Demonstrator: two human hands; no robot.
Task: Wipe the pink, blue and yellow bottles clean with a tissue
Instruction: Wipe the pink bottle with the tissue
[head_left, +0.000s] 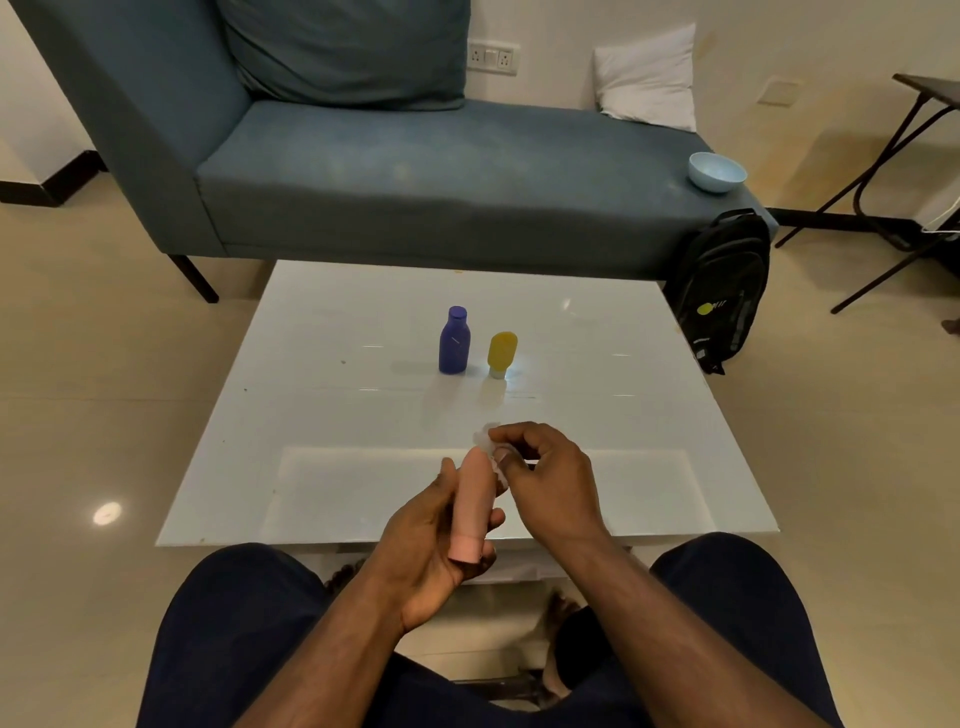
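The left hand (431, 540) has its fingers curled round the pink bottle (474, 506), holding it tilted above the near edge of the white table (322, 332), its wider end low in the palm and its rounded end pointing up and away. The right hand (545, 478) pinches a small crumpled tissue (485, 439) against that upper end, thumb and fingers closed on the wad, so this looks like the wiping of the first bottle. The blue bottle (454, 340) and the yellow bottle (502, 354) stand upright near the middle of the table, just beside each other, blue to the left, well apart from both hands; the yellow one stands on a pale, narrow base. From here the likeliest trouble is the grip: the pink bottle is smooth and held low, so a firm rub at the top could twist it or lever it out of the palm onto the table or the person's lap. The tissue is small and bunched, so it may tear or leave the lower body unwiped where the left fingers cover it unless the hold is changed. Reaching later for the far pair, a careless hand could topple the yellow bottle.
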